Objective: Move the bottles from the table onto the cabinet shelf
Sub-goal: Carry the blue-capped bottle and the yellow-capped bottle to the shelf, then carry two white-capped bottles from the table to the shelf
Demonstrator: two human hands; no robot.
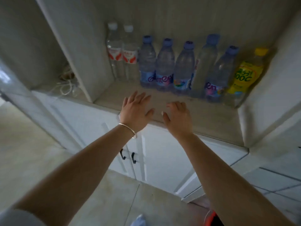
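Head view: both hands hover empty over the front edge of the shelf. The left hand has its fingers spread and flat, a thin bangle on the wrist. The right hand is loosely open, fingers slightly curled, gripping nothing.

Beyond the fingertips eight bottles stand upright in a row along the back of the shelf. Far left of the left fingers are two clear bottles with white caps and red-and-white labels. Straight ahead are five blue-capped bottles, shoulder to shoulder. Far right of the right fingers is a yellow bottle against the side wall. The table is out of view, so I cannot tell whether any bottles remain there.

Risk, as I judge it: the row is tight, so a careless hand or a further bottle pushed in could tip one into its neighbours; the bottles look light and thin-walled.

The bottles are smooth, ribbed clear plastic with glossy labels. The shelf is matt, pale wood-grain; the doors below are white with dark hook handles.
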